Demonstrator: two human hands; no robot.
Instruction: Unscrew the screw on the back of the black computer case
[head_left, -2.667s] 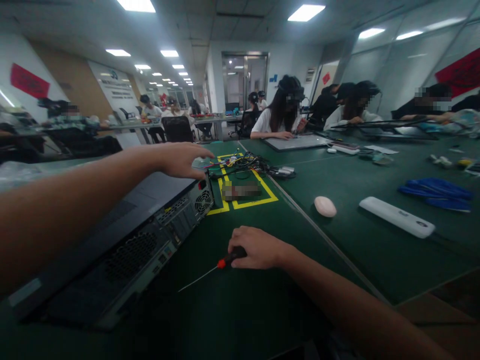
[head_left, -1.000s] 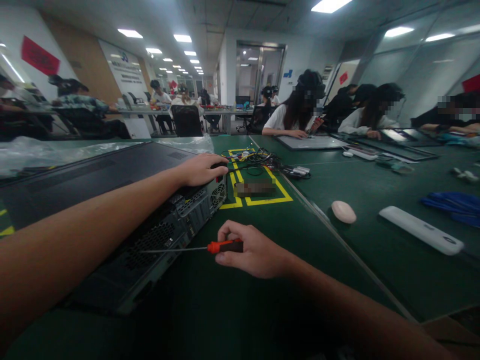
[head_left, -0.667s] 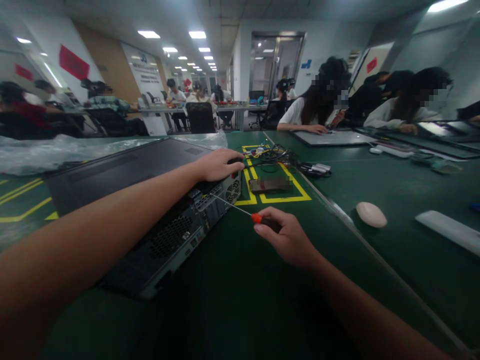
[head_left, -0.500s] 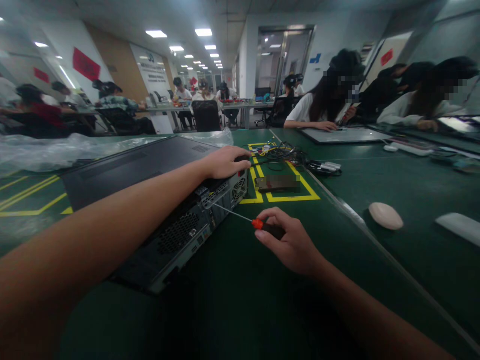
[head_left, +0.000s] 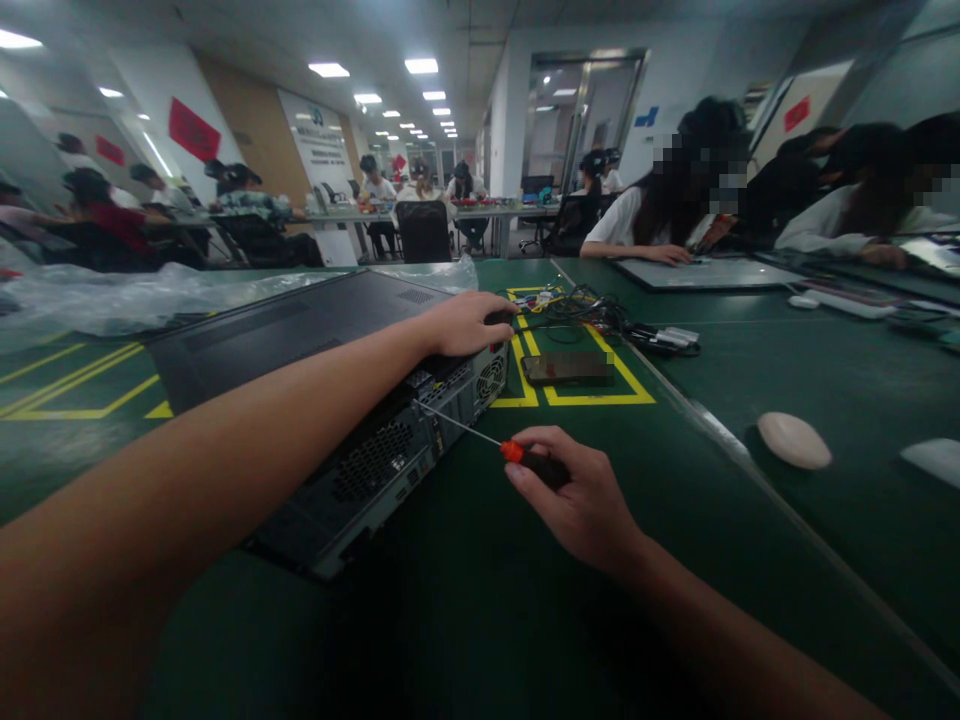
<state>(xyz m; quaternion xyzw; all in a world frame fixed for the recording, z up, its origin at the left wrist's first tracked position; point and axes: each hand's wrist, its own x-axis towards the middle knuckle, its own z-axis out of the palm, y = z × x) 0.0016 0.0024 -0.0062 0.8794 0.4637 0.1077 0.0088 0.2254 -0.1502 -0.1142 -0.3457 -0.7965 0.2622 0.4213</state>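
Observation:
A black desktop computer case [head_left: 292, 330] lies on its side on the green table, its rear panel with vents and ports facing me. My left hand [head_left: 474, 325] rests on the case's top near the far rear corner, fingers stretched toward the edge and a dark patch showing between thumb and fingers. In my right hand [head_left: 581, 490] is a screwdriver [head_left: 512, 451] with an orange and black handle, gripped between thumb and fingers. Its thin shaft points left at the rear panel; whether the tip touches a screw I cannot tell.
Beyond the case's corner lie a dark phone [head_left: 568, 368] and a tangle of cables [head_left: 585, 303]. Clear plastic wrap [head_left: 112, 295] is behind the case. A pale computer mouse [head_left: 793, 440] sits at right. Other people work across the table and farther back.
The view has turned slightly left, so the scene sits farther right. Against the case, the screwdriver and my right hand have shifted a little left. My left hand stays on the case.

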